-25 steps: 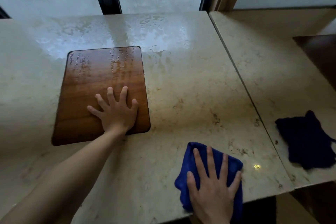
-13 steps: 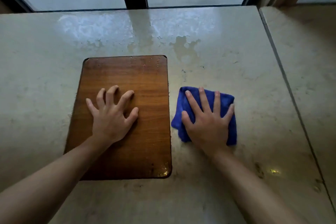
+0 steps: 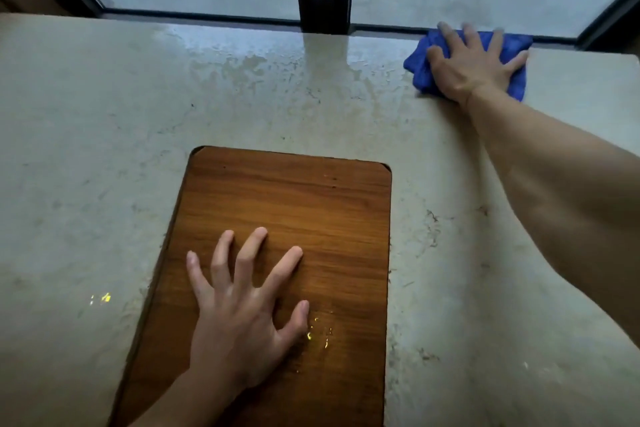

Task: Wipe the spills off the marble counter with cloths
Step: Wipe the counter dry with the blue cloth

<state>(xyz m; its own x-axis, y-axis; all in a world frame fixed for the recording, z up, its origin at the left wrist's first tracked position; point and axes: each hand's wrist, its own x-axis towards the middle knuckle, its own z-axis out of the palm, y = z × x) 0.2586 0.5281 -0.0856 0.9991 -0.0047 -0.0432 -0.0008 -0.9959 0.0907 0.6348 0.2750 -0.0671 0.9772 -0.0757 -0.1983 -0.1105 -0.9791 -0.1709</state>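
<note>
One crumpled blue cloth [image 3: 426, 64] sits at the far right edge of the pale marble desk [image 3: 86, 149] by the window frame, under the right hand [image 3: 472, 66], whose fingers [image 3: 450, 35] lie spread flat. A wet film [image 3: 263, 62] glistens just to its left, so a firm leftward sweep seems best, while the left hand [image 3: 239, 315], fingers splayed, steadies the brown wooden board [image 3: 329, 211].

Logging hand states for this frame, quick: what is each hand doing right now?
Left hand: open, fingers spread, resting on the wooden board.
Right hand: open, pressing the blue cloth flat on the marble counter.

Marble counter [image 3: 86, 149], wet film at back; wooden board [image 3: 311, 218], blue cloth [image 3: 419, 69] on it.
</note>
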